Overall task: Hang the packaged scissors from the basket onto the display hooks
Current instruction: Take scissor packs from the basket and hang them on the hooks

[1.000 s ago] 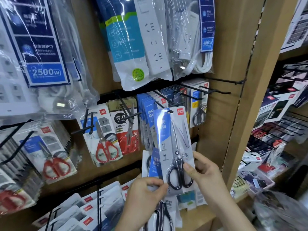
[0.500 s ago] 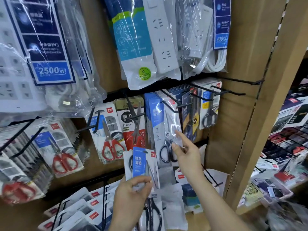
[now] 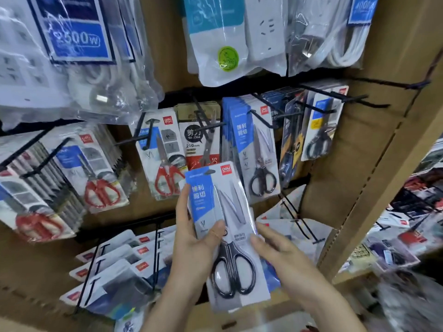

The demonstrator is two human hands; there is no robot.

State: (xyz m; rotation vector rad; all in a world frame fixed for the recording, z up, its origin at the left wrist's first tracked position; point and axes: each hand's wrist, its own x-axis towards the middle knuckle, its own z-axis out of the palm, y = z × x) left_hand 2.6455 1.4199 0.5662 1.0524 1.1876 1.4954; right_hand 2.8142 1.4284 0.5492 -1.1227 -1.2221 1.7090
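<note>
A packaged pair of black-handled scissors (image 3: 227, 233) on a blue and white card is held upright in front of the display. My left hand (image 3: 194, 245) grips its left edge, thumb across the front. My right hand (image 3: 280, 255) touches the pack's right edge with fingers stretched out. Just above and to the right, a black display hook (image 3: 260, 118) carries matching blue-card scissor packs (image 3: 254, 149). The basket is out of view.
Red-handled scissor packs (image 3: 165, 159) hang on hooks to the left, more black-handled packs (image 3: 318, 130) to the right. Bagged power strips (image 3: 230, 34) hang above. White packets (image 3: 112, 262) sit on lower hooks. A wooden shelf post (image 3: 383, 164) stands at right.
My right hand left the pack hanging on the hook and came down to the pack in my left hand. My left hand raised that pack higher in front of the display.
</note>
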